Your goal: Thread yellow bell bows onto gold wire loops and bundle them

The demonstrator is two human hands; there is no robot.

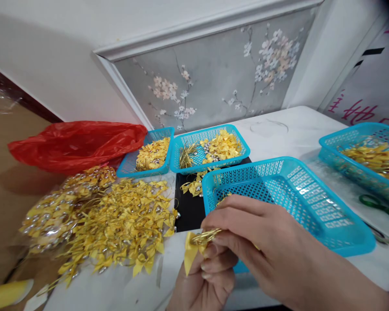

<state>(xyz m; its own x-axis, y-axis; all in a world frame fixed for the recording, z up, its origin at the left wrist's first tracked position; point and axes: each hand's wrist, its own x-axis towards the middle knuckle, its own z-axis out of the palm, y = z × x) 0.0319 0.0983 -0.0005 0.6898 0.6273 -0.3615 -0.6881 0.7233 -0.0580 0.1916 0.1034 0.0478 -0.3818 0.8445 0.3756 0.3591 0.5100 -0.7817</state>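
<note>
At the bottom centre of the frame, the left hand (202,283) and the right hand (256,242) meet above the front edge of the white desk (278,129). Both hands are closed on a small yellow ribbon bow with a gold wire loop (196,246): the right hand pinches the gold loop with thumb and forefinger, and the left hand's fingers are curled under the bow, whose yellow tail hangs down to the left. Just behind the hands stands a nearly empty blue plastic basket (298,203). At the left centre lies a large loose pile of yellow bows (116,224), with a clear bag of similar bows (55,211) beside it. Farther back, in the middle of the frame, two smaller blue baskets (210,149) hold yellow pieces, and a red plastic bag (74,144) lies at the upper left. Another blue basket (359,160) with yellow bows is at the right edge, and green-handled scissors (379,207) lie near it.
</note>
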